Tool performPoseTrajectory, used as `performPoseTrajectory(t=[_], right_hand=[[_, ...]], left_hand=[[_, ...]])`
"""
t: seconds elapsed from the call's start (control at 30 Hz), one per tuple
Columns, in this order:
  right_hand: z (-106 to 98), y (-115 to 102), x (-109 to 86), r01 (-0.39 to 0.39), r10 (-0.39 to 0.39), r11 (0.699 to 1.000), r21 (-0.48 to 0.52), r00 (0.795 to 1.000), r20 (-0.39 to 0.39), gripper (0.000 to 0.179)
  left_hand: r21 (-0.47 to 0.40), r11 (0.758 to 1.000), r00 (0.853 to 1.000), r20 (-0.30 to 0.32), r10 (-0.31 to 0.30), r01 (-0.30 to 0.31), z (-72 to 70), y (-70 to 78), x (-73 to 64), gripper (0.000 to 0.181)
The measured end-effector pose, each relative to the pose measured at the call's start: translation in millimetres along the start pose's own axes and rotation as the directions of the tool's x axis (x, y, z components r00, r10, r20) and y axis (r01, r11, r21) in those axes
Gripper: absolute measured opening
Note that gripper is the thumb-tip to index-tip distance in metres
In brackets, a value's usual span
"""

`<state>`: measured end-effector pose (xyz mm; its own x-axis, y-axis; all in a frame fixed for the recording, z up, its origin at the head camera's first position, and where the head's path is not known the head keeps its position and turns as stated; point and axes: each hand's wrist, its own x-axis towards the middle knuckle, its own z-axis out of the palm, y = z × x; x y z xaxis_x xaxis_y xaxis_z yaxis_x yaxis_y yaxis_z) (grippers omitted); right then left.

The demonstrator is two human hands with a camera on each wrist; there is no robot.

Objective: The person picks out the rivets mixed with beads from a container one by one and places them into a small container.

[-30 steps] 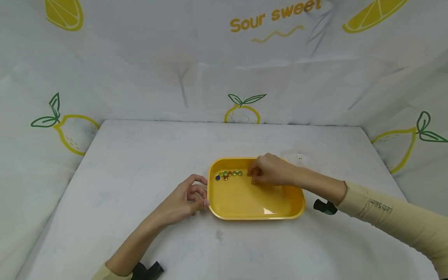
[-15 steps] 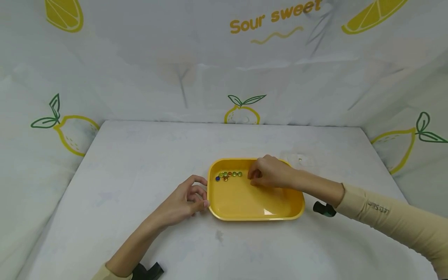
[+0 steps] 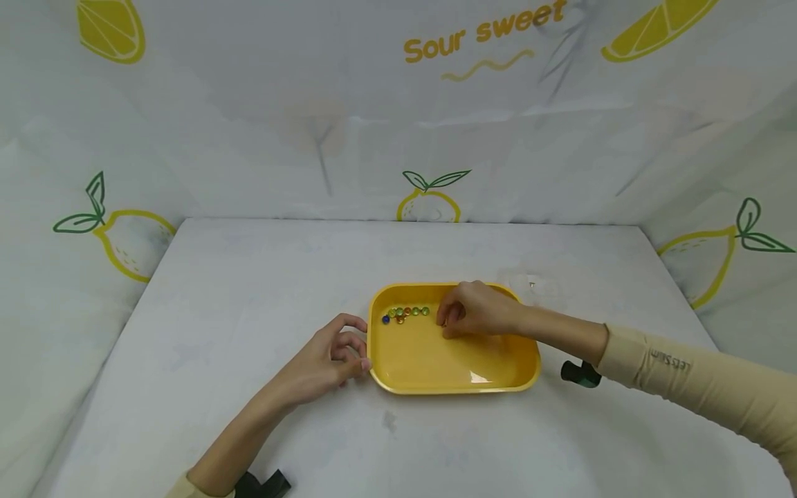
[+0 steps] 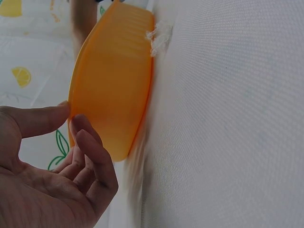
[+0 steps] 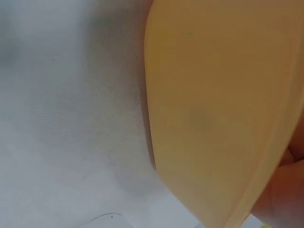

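Note:
A yellow tray (image 3: pixel 454 370) lies on the white table in the head view. Inside, near its far left corner, several glass marbles (image 3: pixel 407 312) in green, yellow and orange form a rough row, with a blue marble (image 3: pixel 385 319) at the left end. My left hand (image 3: pixel 333 356) holds the tray's left rim, thumb (image 4: pixel 50 118) at the edge and fingertips against the outer wall. My right hand (image 3: pixel 476 311) reaches over the right side into the tray, fingertips pinched low above its floor. A small orange marble shows partly between them, mostly hidden by the fingers.
Behind the tray's far right corner sits a clear plastic container (image 3: pixel 544 285) with a tiny golden glint. Dark wrist cameras are strapped at both forearms. A lemon-print cloth (image 3: pixel 349 138) rises along the table's back and sides.
My right hand has shifted slightly toward me within the tray, fingers still pinched. My left hand keeps its place at the rim, and the row of marbles is the same.

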<state>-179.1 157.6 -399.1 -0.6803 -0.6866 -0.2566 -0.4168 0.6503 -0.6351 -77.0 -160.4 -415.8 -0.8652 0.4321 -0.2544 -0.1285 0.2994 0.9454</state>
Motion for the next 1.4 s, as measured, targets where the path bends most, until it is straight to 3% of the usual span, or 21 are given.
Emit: performPoseTrajectory(t=[0.53, 1.0, 1.23, 1.4], right_hand=[[3, -4, 0.9, -0.037, 0.036, 0.998, 0.052, 0.999, 0.022, 0.007], [0, -8, 1.4, 0.033, -0.034, 0.999, 0.031, 0.999, 0.027, 0.009], [-15, -19, -2.1, 0.048, -0.047, 0.999, 0.022, 0.998, -0.035, 0.017], [-22, -29, -5.6, 0.056, -0.052, 0.997, 0.062, 0.996, -0.066, 0.012]], left_hand=[[0.002, 1.000, 1.000, -0.002, -0.004, 0.004, 0.0, -1.0, -0.7, 0.054], [0.000, 1.000, 1.000, 0.004, 0.000, 0.000, 0.2, -0.4, -0.2, 0.053], [-0.009, 1.000, 1.000, 0.004, -0.005, 0.005, 0.3, -0.3, 0.4, 0.054], [-0.009, 1.000, 1.000, 0.002, -0.007, 0.007, 0.0, -0.4, 0.3, 0.054]])
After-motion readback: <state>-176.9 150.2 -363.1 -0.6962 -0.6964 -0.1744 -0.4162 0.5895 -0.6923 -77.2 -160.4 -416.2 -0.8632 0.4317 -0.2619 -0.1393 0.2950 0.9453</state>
